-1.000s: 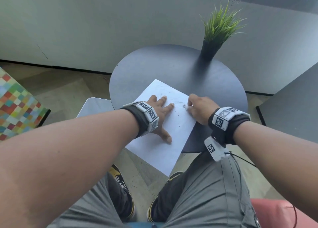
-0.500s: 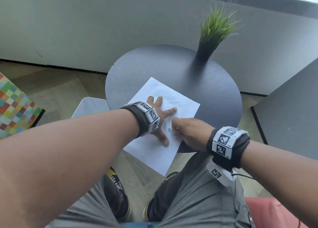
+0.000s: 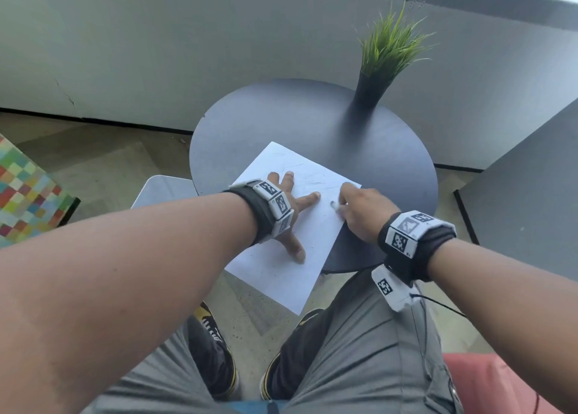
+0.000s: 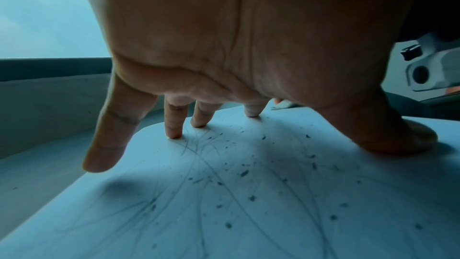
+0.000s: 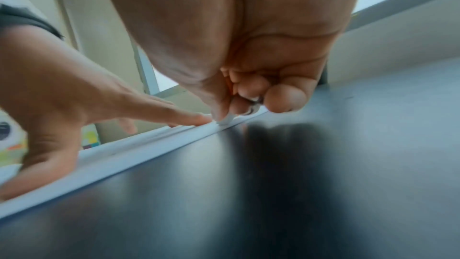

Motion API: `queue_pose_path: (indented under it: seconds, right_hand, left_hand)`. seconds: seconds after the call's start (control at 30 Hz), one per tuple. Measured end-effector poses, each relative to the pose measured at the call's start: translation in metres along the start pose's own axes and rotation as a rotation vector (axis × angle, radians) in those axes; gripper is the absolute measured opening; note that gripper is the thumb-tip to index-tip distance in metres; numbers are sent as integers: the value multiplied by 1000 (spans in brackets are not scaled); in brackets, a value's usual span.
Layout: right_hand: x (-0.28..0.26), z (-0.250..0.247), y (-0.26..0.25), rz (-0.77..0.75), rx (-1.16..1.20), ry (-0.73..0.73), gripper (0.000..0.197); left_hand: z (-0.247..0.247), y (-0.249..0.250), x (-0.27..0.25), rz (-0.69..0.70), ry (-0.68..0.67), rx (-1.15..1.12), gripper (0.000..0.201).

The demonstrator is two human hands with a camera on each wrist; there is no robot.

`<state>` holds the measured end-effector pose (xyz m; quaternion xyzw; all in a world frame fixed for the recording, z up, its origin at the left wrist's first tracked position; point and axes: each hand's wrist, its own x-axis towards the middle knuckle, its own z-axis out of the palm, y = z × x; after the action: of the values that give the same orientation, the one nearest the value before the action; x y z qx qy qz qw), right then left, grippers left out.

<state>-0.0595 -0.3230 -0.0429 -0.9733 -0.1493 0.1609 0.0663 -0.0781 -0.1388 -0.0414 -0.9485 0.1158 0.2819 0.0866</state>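
A white sheet of paper (image 3: 281, 273) with faint pencil scribbles lies on the round dark table (image 3: 281, 116), its near corner hanging over the edge. My left hand (image 3: 294, 204) presses flat on the sheet with fingers spread; the left wrist view shows the fingertips (image 4: 174, 133) on the paper (image 4: 248, 194) among dark crumbs. My right hand (image 3: 359, 210) sits at the sheet's right edge, fingers curled, pinching a small white eraser (image 3: 334, 206). In the right wrist view the eraser (image 5: 227, 119) touches the paper's edge (image 5: 124, 157) close to the left index finger.
A green artificial grass plant in a dark pot (image 3: 384, 54) stands at the table's far right. A white stool (image 3: 162, 191) is left of the table, a multicoloured cushion (image 3: 25, 194) farther left, a dark panel (image 3: 525, 194) at right. My knees lie under the near edge.
My right hand with the eraser swept toward me and leftward across the paper, then went back out to the sheet's right edge. The left hand stayed flat on the paper.
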Motion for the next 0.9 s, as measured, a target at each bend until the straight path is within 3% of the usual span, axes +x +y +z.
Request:
queue_pose_path:
  seconds: [0.07, 0.17, 0.2, 0.33, 0.4, 0.5, 0.6, 0.7, 0.8, 0.9]
  right_hand:
    - [-6, 6, -10, -68, -26, 7, 22]
    - [-31, 23, -33, -354, -27, -143, 17]
    - [-31, 21, -30, -370, -15, -161, 14]
    - [0, -3, 4, -54, 77, -54, 21]
    - [9, -7, 12, 9, 83, -35, 23]
    - [13, -4, 12, 8, 71, -59, 24]
    - [12, -1, 11, -19, 76, -86, 24]
    - [4, 3, 2, -132, 19, -121, 24]
    - [-3, 2, -12, -288, -37, -207, 23]
    - [13, 0, -10, -252, -21, -118, 24]
  left_hand:
    - [0, -1, 1, 1, 3, 0, 138]
    - [1, -1, 1, 1, 1, 10, 138]
    - [1, -1, 0, 3, 0, 12, 138]
    - [0, -1, -3, 11, 8, 6, 135]
    - [0, -1, -3, 11, 3, -2, 134]
    - [2, -5, -5, 38, -6, -47, 129]
    - [0, -6, -8, 73, 16, -72, 104]
    - [-2, -7, -5, 129, 125, -30, 86]
    - [0, -8, -2, 159, 199, -14, 91]
    - [4, -10, 0, 144, 158, -14, 113]
